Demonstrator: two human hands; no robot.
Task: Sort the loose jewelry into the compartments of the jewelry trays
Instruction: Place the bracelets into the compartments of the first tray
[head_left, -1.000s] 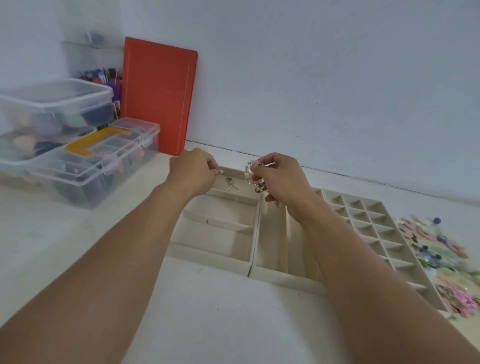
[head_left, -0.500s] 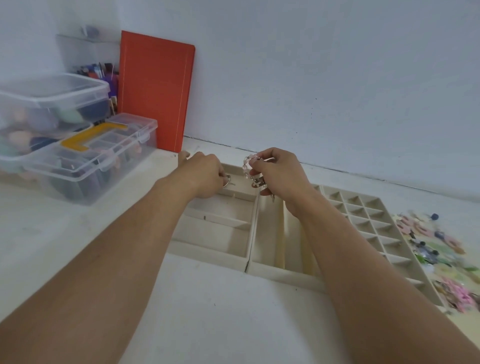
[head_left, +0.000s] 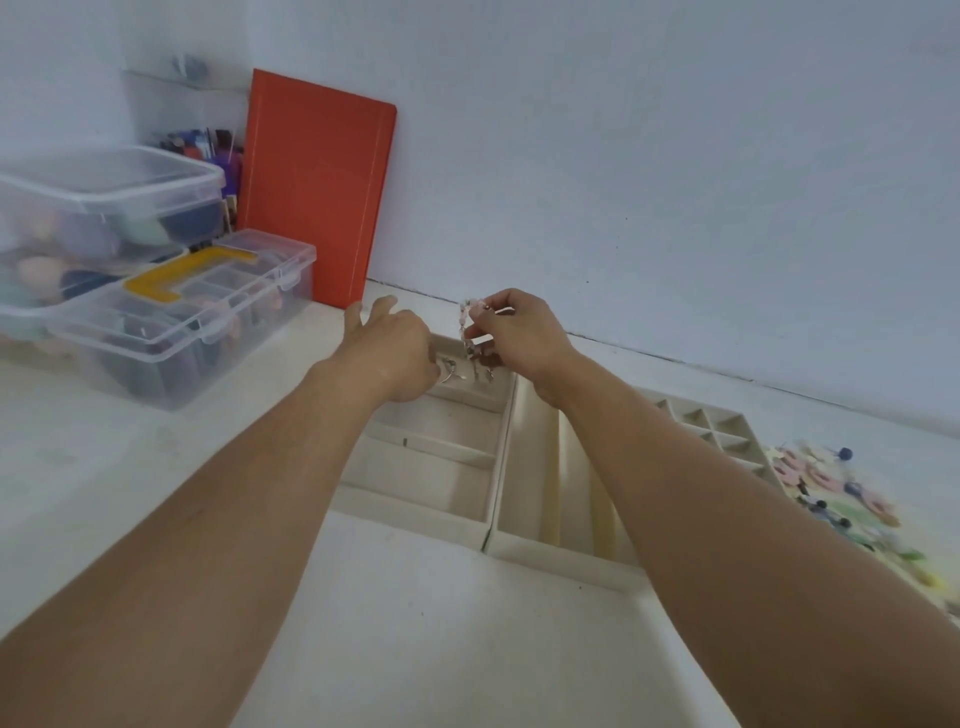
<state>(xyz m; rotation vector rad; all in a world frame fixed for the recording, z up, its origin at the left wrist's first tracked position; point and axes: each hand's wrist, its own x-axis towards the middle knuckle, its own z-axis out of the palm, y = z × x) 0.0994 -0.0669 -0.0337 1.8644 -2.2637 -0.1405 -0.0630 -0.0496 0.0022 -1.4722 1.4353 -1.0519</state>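
Right hand pinches beaded bracelet above left tray far compartment, which holds small metal pieces; left hand beside them, fingers spread; loose jewelry right of trays

Left hand opened, releasing ring into tray.

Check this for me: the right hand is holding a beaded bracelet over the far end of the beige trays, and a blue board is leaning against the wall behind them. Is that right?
Not quite. The board leaning against the wall is red-orange, not blue; the head view shows it. The rest holds: the right hand pinches a beaded bracelet over the far end of the beige trays.
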